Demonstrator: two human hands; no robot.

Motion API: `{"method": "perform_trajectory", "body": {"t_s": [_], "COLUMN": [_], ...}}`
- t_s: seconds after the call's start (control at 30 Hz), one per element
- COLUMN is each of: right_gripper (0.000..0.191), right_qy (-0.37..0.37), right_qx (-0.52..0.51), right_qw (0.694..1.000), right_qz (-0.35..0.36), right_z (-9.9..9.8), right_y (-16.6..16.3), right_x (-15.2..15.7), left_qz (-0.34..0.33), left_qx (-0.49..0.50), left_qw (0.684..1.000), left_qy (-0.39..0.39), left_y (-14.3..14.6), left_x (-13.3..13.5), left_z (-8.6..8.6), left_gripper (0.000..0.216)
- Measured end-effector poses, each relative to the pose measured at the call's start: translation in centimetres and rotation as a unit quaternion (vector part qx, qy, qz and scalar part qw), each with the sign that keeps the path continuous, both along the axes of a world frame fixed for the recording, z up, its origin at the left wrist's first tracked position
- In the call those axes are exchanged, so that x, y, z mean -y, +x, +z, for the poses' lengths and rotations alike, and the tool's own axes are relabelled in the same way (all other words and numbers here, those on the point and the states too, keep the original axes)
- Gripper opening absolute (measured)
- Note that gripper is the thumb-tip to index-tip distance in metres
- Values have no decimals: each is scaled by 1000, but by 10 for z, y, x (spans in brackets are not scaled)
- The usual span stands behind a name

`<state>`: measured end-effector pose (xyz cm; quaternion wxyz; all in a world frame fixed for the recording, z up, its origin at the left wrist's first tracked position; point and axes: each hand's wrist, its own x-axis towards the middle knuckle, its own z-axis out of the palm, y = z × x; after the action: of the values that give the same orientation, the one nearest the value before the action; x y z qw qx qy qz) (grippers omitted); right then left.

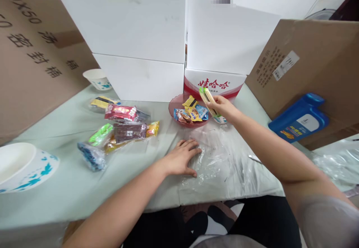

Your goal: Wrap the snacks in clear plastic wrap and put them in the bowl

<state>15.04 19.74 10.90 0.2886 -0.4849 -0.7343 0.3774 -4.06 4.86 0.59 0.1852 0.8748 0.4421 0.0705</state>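
My left hand (183, 158) lies palm down with its fingers apart, resting at the edge of a crumpled clear plastic sheet (213, 166) on the table. Up and to the right, my right hand (221, 108) grips a tilted biscuit pack (208, 100) with pale layers and green ends; its exact kind is unclear. The pack is over the right side of a pink see-through bowl (175, 100). Several wrapped snacks (193, 113), yellow, blue and brown, lie in that bowl. Partly hidden beneath my right hand is a white paper cup or bowl (221, 120) with a blue pattern.
A pile of wrapped snacks (130, 132) lies left of centre. White paper bowls with blue leaves stand at the front left (30, 167) and back left (98, 80). White boxes (140, 78) wall the back; cardboard boxes flank both sides. A blue bottle (300, 117) is at right.
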Motion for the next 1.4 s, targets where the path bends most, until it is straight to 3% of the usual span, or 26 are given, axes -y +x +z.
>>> {"method": "perform_trajectory", "body": {"t_s": [0.13, 0.23, 0.3, 0.37, 0.43, 0.53, 0.73, 0.87, 0.93, 1.03, 1.1, 1.17, 1.27, 1.33, 1.4], "right_gripper": [49, 46, 34, 28, 35, 51, 80, 93, 85, 57, 40, 29, 23, 23, 23], "right_qy": [17, 118, 202, 235, 196, 127, 104, 132, 165, 204, 209, 191, 121, 57, -4], "right_qx": [160, 206, 185, 180, 227, 302, 319, 332, 318, 266, 218, 163, 105, 78, 49], "right_qw": [984, 971, 961, 936, 890, 847, 877, 883, 888, 902, 918, 937, 970, 988, 998], "right_qz": [-71, -35, 50, 188, 344, 419, 343, 303, 288, 271, 258, 242, 185, 116, 40], "right_z": [0, -2, -6, -13, -23, -37, -63, -87, -99, -109, -108, -103, -93, -90, -92], "right_y": [-45, -51, -43, -27, -3, 44, 140, 169, 173, 174, 174, 174, 174, 172, 166], "right_x": [-31, -16, 12, 47, 80, 110, 135, 164, 179, 195, 201, 203, 199, 194, 186], "left_qz": [-6, -4, -2, 2, 7, 28, 50, 17, -60, -152, -141, -122, -122, -111, -80], "left_qx": [-1, 6, 9, 1, -8, -14, -21, 65, 104, 82, 44, 34, 92, 156, 219], "left_qw": [1000, 1000, 1000, 1000, 1000, 999, 999, 997, 993, 981, 984, 987, 979, 953, 903], "left_qy": [-1, 4, 8, 9, 7, 6, 2, 38, -13, -93, -96, -94, -139, -234, -361], "left_y": [-1, 0, 1, 0, -1, -4, -5, 0, 5, 12, 15, 15, 10, 6, 1], "left_x": [-1, 0, 2, 2, 3, 3, 1, 7, 13, 23, 28, 29, 26, 25, 23], "left_z": [-3, -3, -1, 0, 2, 4, 6, 17, 23, 28, 28, 29, 34, 39, 41], "left_gripper": [84, 81, 80, 79, 80, 82, 76, 38, 27, 41, 42, 21, 13, 10, 5]}}
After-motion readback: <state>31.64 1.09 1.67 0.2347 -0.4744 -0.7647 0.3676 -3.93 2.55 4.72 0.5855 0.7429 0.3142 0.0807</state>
